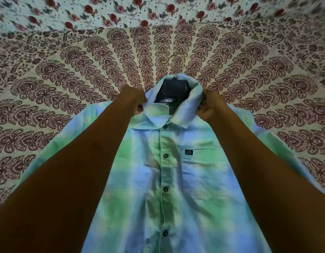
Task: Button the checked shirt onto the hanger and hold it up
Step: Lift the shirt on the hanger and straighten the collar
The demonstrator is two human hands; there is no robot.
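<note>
Left hand (138,103) and right hand (208,105) each pinch the checked shirt (176,179) collar; placket buttoned. Best: lift evenly, hanger (173,88) seated inside.

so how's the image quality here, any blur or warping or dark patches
Head view: strong wide-angle warping, the patterned bedsheet bows into an arch; its top strip looks smeared. Light is dim and flat, no glare. Both forearms fall dark near the bottom corners. The shirt buttons and both hands read fairly sharp.

patterned bedsheet (66,92), checked shirt (194,179) on it
</note>
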